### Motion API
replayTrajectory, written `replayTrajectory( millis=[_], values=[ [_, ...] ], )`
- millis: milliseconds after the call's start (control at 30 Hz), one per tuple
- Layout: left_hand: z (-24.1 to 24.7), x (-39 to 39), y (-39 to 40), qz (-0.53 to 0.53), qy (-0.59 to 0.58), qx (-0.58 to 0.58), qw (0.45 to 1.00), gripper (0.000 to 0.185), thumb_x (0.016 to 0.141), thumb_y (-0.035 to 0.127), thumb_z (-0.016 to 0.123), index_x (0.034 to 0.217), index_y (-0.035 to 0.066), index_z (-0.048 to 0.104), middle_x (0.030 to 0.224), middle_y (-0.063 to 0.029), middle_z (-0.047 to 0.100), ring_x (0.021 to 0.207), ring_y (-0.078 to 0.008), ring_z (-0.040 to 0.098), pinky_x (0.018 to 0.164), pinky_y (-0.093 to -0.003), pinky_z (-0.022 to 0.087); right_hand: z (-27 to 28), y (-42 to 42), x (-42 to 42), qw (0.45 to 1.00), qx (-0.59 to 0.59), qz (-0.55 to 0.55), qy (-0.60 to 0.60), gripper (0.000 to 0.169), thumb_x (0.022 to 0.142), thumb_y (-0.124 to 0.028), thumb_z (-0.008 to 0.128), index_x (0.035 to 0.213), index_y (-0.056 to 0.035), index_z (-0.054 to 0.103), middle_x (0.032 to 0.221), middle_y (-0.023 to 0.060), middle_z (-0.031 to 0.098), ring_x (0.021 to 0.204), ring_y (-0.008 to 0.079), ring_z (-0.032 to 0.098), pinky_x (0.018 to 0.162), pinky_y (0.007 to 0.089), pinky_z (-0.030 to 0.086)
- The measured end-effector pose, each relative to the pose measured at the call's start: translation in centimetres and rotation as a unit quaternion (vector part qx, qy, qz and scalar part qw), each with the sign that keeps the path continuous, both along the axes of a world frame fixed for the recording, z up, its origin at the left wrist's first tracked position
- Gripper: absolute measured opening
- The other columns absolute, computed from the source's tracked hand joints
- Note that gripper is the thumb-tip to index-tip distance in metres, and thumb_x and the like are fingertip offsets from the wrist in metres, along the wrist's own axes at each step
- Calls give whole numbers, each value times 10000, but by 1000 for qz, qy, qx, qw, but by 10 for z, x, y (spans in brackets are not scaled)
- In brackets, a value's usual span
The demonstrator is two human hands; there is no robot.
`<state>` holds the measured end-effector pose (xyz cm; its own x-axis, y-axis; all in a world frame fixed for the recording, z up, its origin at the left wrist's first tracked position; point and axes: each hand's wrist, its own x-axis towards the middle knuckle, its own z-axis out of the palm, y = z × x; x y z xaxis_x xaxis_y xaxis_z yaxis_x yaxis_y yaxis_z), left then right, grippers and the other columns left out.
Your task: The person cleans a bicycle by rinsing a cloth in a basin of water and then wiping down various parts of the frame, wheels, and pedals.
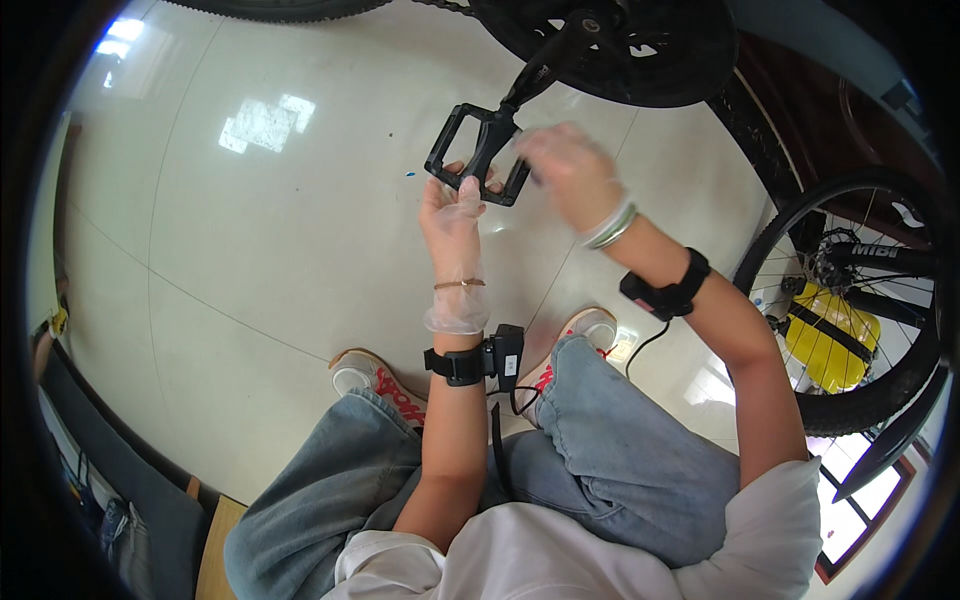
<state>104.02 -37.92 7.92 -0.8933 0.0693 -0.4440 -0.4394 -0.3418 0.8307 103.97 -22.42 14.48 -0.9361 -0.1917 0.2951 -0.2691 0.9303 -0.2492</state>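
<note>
A black bicycle pedal (pixel 489 150) sits at the end of a black crank arm (pixel 544 75), beside the dark round chainring guard (pixel 660 67). My left hand (pixel 454 214), in a clear plastic glove, grips the near edge of the pedal, thumb on top and fingertips showing through its openings. My right hand (pixel 570 165) is blurred at the pedal's right side, with its fingers curled. A small dark patch shows below those fingers; whether they hold anything is unclear.
A bicycle wheel (pixel 806 424) stands at the right, with a yellow object (pixel 832 337) behind its spokes. Part of a tire (pixel 285 9) shows at the top. A cable (pixel 641 349) hangs from the band (pixel 667 289) on my right forearm. My shoes (pixel 367 375) rest on the glossy tiled floor (pixel 247 225).
</note>
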Motion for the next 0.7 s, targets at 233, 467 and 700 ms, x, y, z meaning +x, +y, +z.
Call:
replayTrajectory(
  millis=[233, 467, 700],
  values=[
    [15, -3, 0, -12, -32, 27, 999, 219, 939, 129, 569, 1127, 29, 519, 940, -61, 696, 793, -94, 639, 640, -208, 414, -18, -2, -21, 979, 200, 4, 34, 135, 692, -112, 623, 821, -89, 654, 907, 32, 645, 843, 209, 590, 640, 308, 533],
    [0, 0, -2, -12, -52, -18, 998, 220, 937, 121, 572, 1133, 26, 547, 915, -39, 678, 697, -60, 548, 650, -217, 441, -22, -19, -19, 906, 411, 79, 67, 226, 689, -292, 646, 664, -69, 622, 666, 49, 556, 749, 224, 567, 583, 308, 483],
    [8, 0, -3, -6, -36, 17, 999, 236, 946, 141, 568, 1151, 30, 524, 963, -71, 690, 749, -66, 561, 662, -222, 440, 5, -8, -1, 987, 119, 82, -72, 117, 745, -211, 650, 810, -125, 692, 765, 48, 619, 849, 204, 613, 624, 314, 525]
  ],
)
